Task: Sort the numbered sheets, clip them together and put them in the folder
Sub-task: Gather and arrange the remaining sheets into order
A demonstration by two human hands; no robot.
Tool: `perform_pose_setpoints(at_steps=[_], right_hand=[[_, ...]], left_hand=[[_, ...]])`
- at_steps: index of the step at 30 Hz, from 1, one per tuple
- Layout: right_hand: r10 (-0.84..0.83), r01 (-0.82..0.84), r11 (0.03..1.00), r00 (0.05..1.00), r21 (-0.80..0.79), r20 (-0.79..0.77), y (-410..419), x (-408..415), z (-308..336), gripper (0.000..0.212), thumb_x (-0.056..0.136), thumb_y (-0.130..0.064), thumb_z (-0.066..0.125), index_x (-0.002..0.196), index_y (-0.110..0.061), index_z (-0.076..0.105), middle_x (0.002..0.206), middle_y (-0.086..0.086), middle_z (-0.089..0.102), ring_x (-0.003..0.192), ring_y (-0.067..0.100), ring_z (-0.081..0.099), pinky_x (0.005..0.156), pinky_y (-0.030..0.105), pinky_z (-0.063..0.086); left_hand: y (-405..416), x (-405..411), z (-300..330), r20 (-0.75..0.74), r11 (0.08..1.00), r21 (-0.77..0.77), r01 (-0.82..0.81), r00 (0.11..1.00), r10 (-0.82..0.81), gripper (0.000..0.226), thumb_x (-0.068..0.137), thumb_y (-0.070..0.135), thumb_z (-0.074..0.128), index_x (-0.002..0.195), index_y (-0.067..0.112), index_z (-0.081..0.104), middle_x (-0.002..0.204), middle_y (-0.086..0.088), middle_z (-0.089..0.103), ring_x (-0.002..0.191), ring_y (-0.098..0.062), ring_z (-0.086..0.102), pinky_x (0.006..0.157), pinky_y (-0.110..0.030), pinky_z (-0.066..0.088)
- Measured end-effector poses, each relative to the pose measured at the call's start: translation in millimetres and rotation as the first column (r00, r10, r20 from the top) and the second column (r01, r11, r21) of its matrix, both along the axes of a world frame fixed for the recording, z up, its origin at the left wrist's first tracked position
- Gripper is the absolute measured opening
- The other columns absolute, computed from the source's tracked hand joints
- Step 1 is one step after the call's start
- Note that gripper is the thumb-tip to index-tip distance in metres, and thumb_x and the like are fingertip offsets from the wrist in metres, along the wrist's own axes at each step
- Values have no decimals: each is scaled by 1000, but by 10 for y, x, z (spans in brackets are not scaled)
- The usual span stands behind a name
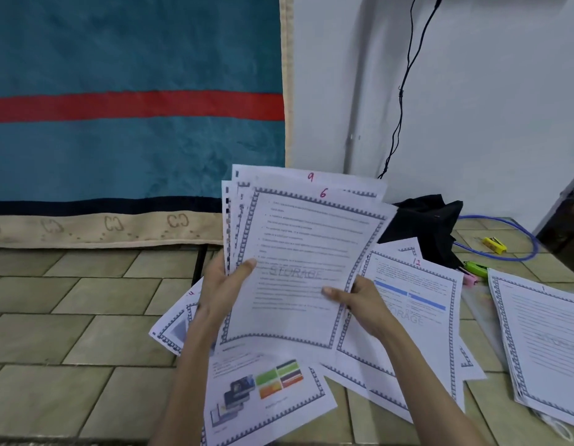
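— Held how? Left hand (223, 284) gripped a fanned bundle of sheets (298, 262) by its left edge, thumb pressed flat on the front page; right hand (363, 300) pinched that front page, marked 6, at its right edge. Fanned, probably, so the handwritten numbers showed at the top, a 9 peeking out behind the 6.

— And around the bundle?

— Lifted clear of the floor. Just right of the bundle, flat on the tiles, lay the sheet marked 12 (408, 304) over others. Below the bundle, a page with coloured pictures (263, 391). Left of the bundle, under the left wrist, a sheet marked 4 (176, 326). Spread out loose, likely to keep each number readable.

— Anything already ordered?

— Far right of the bundle, a squared pile (546, 342), apparently topped by a 1; looked like the sorted stack. Beyond the bundle to the right, pink and green clips (472, 273), set near for later.

— Folder?

— Possibly the clear plastic (478, 304) beside that pile; hard to tell. Sorting judged well short of done.
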State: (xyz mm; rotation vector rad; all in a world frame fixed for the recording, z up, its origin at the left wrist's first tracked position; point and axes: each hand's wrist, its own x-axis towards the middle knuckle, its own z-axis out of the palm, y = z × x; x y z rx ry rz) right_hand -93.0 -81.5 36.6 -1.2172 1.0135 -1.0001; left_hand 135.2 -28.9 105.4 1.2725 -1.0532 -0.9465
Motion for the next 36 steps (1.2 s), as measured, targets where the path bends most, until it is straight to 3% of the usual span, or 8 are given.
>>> perform_pose_setpoints(at_steps=[5,9,13,16,20,24,31,36], right_hand=[[-44,31,985,996,-169,-73,-26,24,333,30,74,-6,76,96,-23,68,87,-17,74,86,2,70,71,15,55],[-16,-25,970,986,-241,-168,5,-25,440,40,68,-8,82,103,-18,65,97,-12,73,89,3,70,70,15,54],[-27,-26,952,985,-304,-169,-9,-1,533,49,66,-6,82,109,-16,61,101,-8,72,91,6,69,75,20,56],[-21,-18,957,991,-290,-129,-5,56,534,41,65,-6,83,101,-17,66,95,-8,75,89,8,71,72,21,56],[3,-17,975,998,-220,-61,49,125,408,36,65,-5,81,91,-26,67,89,-12,75,87,8,71,73,22,57],[-15,13,978,1000,-207,-5,90,212,373,30,67,-6,79,92,-19,70,90,-5,76,86,13,72,70,22,57],[-51,41,979,998,-201,-43,91,173,336,27,66,-11,81,88,-21,71,85,-10,76,82,9,72,64,18,55],[-62,56,992,997,-116,-50,153,209,148,30,65,-11,83,92,-18,72,91,-1,76,86,15,72,69,23,57]], left_hand=[[2,-38,13,64,989,-93,-115,991,121,27,81,16,69,106,8,64,96,2,68,91,-17,65,77,-30,55],[44,30,-77,87,987,-98,-125,987,134,29,75,13,74,102,11,63,89,8,67,84,-9,67,59,-12,53],[31,65,-55,94,984,-113,-138,984,149,30,72,11,77,89,26,57,86,14,66,69,6,66,52,-8,49],[8,92,-62,66,983,-106,-150,985,158,28,70,12,78,92,19,62,85,11,68,68,6,66,52,-9,50],[-8,169,-190,98,992,-51,-119,988,123,36,66,15,81,97,12,64,86,7,70,79,-9,69,53,-13,52],[-38,178,-308,77,993,-3,-119,990,118,43,63,14,83,102,10,64,86,8,68,83,-11,66,55,-11,53],[10,228,-414,67,997,19,-78,995,77,13,73,12,76,80,20,69,70,14,73,80,-13,70,59,-18,56],[61,94,-541,37,992,79,-95,995,93,19,71,15,78,74,27,64,55,24,65,68,1,64,56,-12,53]])
